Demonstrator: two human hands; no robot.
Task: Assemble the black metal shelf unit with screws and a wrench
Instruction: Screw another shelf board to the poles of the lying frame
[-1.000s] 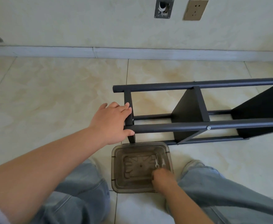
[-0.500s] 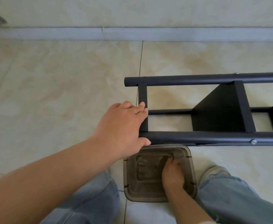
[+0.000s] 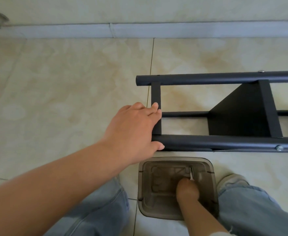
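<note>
The tiled floor (image 3: 71, 82) carries the black shelf frame (image 3: 225, 143) and a translucent bin (image 3: 145, 208).

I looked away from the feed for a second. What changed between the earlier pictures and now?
The right hand, which lay flat deep in the brown plastic bin half a second ago, has drawn back and now pinches the small metal wrench, lifting it. The view also shifted, so the wall sockets are out of frame. The left hand keeps its grip on the end of the black shelf frame.

Soft even daylight, faint shadows, wide-angle bending at edges, slight motion blur throughout
</note>
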